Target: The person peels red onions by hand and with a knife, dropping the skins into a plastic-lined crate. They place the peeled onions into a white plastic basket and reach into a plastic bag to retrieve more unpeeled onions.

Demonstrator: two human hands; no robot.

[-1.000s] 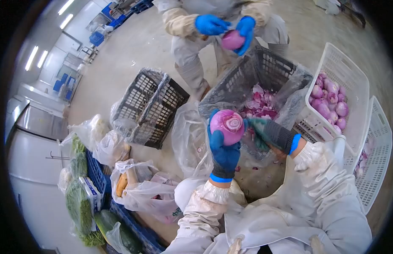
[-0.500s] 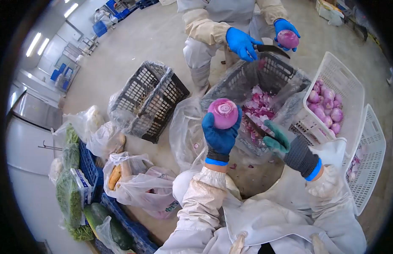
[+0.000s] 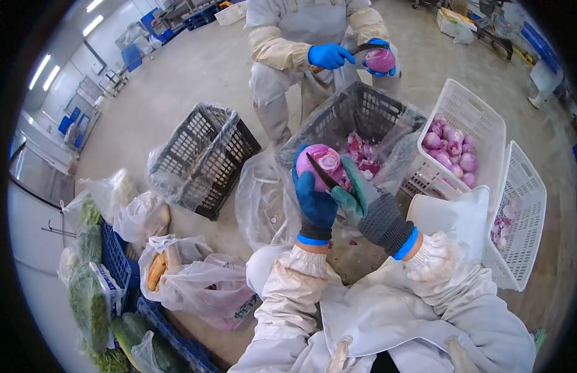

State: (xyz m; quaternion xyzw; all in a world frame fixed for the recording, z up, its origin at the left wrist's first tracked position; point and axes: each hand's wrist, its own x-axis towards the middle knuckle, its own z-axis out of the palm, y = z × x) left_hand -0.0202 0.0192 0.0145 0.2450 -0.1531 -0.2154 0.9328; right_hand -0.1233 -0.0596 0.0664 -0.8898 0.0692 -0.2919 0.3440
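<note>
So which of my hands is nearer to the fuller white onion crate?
Right: your right hand, holding the knife, is left of the crate; your left hand, holding an onion, is farther left.

Left hand (image 3: 317,202) holds purple onion (image 3: 329,160); right hand (image 3: 361,199) holds knife (image 3: 322,172) close by.

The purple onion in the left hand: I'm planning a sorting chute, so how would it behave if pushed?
The onion would probably roll, being nearly round. Its smooth, glossy surface suggests a slippery feel. It is likely firm, since its outline looks unsquashed in the gloved left hand.
</note>
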